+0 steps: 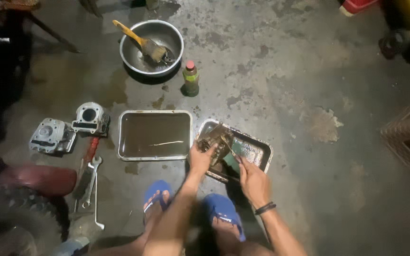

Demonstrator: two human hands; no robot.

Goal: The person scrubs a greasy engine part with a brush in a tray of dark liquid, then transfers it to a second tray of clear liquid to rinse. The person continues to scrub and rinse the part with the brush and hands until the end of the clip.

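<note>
At nine o'clock on the concrete floor (pixel 281 71) we have set two pale metal engine parts (pixel 53 136) side by side, with wrenches (pixel 90 182) just below them — near to reach, apart from the wet work. Up at eleven o'clock a steel bowl (pixel 134 59) holds a yellow-handled brush (pixel 145 43) leaning on its rim, and a small red-capped bottle (pixel 191 78) stands just beside it. In the middle, a rectangular pan (pixel 154 134) lies flat, filled with dark liquid. Our left hand (pixel 200 159) is closed around a grimy engine part (pixel 216 142), lifting it tilted above the second tray (pixel 257 149) at about five o'clock of the pan, probably so drips fall inside. Our right hand (pixel 253 182) pinches a thin tool (pixel 233 154) whose tip meets the part; we cannot tell what kind it is. Our feet in blue sandals (pixel 224 213) sit at six o'clock, close under the trays.
</note>
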